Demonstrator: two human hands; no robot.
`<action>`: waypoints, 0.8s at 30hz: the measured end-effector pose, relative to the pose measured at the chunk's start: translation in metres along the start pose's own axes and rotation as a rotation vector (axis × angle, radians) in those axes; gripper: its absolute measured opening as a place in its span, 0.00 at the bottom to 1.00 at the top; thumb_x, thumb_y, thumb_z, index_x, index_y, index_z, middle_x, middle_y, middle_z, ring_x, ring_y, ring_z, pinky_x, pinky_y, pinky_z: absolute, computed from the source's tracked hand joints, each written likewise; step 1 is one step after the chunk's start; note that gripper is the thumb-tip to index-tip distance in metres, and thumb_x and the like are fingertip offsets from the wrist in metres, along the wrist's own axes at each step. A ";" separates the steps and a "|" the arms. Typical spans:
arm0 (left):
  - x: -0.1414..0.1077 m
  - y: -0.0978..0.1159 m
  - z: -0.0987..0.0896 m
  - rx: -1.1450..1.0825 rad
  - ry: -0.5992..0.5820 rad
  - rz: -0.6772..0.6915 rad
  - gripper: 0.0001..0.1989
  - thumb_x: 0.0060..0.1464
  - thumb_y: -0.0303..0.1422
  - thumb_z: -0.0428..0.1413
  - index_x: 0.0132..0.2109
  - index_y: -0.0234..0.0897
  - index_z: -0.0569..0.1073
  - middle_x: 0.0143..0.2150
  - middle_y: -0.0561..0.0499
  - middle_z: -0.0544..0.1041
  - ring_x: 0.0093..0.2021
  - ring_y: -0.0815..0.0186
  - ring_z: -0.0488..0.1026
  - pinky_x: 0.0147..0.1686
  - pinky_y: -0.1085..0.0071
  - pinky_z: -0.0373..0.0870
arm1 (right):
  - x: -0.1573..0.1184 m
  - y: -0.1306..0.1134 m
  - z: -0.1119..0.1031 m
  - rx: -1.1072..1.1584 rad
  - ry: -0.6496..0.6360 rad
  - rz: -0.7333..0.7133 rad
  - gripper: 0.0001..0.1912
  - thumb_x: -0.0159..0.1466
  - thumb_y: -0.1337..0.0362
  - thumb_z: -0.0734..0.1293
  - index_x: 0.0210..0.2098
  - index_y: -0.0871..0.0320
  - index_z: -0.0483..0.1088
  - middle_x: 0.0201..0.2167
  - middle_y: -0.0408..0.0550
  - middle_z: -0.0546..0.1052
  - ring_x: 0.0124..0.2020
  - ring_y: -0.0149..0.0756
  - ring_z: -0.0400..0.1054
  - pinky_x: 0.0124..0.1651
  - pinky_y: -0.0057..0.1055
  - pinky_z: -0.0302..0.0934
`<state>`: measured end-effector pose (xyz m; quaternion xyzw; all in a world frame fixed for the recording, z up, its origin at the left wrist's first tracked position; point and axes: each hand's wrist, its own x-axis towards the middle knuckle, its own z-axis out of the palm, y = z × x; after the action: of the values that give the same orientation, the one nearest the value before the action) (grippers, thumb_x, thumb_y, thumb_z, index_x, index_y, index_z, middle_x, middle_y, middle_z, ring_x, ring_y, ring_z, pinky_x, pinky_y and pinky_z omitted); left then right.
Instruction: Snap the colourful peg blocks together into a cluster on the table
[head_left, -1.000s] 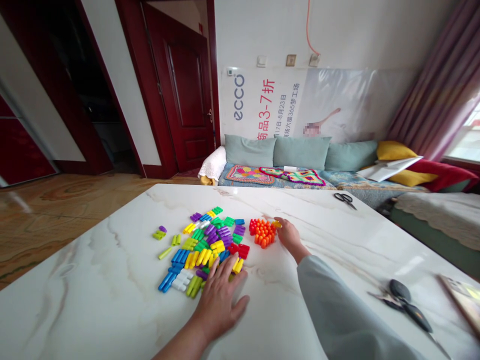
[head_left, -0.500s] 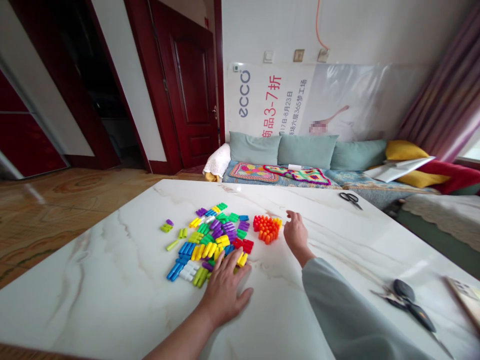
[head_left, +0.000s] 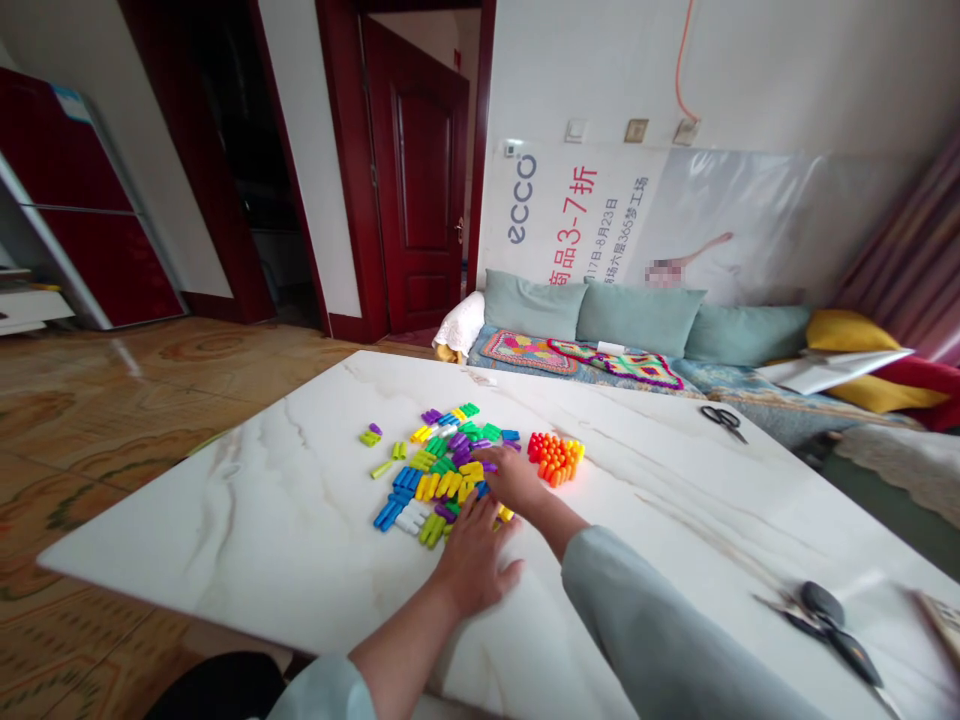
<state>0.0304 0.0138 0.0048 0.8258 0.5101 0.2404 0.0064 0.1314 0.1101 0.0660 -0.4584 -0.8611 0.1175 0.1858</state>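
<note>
A loose pile of small plastic toy pieces (head_left: 425,487) in blue, yellow, green, purple and white lies on the table, many joined in short rows. My left hand (head_left: 474,562) rests at the pile's near edge, fingers spread, fingertips touching pieces there. Over the pile's right side reaches my right hand (head_left: 516,480), fingers stretched towards the purple pieces (head_left: 460,448). Its palm hides what lies below, and I see nothing held in it. Right of that hand stands a compact block of red, orange and yellow pieces (head_left: 556,457), apart from the pile.
The white marble-patterned table (head_left: 262,480) carries black-handled scissors (head_left: 724,420) at the far right. A second cutting tool with black handles (head_left: 832,625) lies near right, beside a blurred object at the edge. Behind the table is a sofa with cushions (head_left: 641,318).
My right hand has moved left, from beyond the red-orange block onto the pile, covering the red pieces. My left hand stays at the near edge. The camera view has turned left.
</note>
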 end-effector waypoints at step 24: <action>0.002 0.004 -0.004 0.004 0.001 -0.012 0.26 0.52 0.42 0.55 0.58 0.42 0.68 0.54 0.45 0.74 0.58 0.50 0.64 0.64 0.47 0.39 | 0.015 -0.022 0.025 -0.460 -0.079 -0.121 0.11 0.63 0.73 0.59 0.41 0.62 0.71 0.42 0.58 0.75 0.45 0.44 0.67 0.41 0.31 0.62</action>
<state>0.0331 0.0122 0.0104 0.8225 0.5157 0.2397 0.0057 0.0964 0.1101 0.0549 -0.4315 -0.8976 -0.0752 0.0494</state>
